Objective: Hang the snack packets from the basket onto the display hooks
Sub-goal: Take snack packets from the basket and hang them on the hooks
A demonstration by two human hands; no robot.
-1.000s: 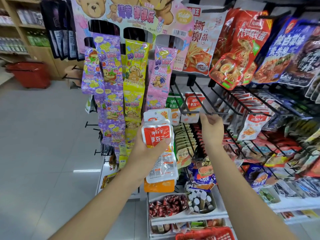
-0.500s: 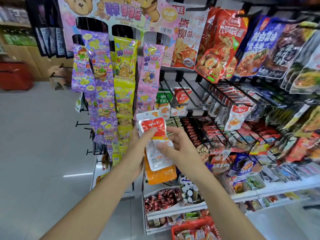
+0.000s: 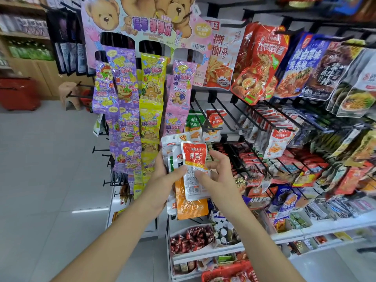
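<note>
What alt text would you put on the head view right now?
A person's left hand holds a stack of snack packets while the right hand pinches the front red-and-white packet, in front of a shop rack of black display hooks crowded with hanging snacks. A red basket of packets sits at the bottom edge.

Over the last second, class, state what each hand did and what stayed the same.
The right hand left the display hooks, came down and now pinches the front red-and-white packet. The left hand still grips the stack of packets; the hanging snacks are unchanged.
</note>
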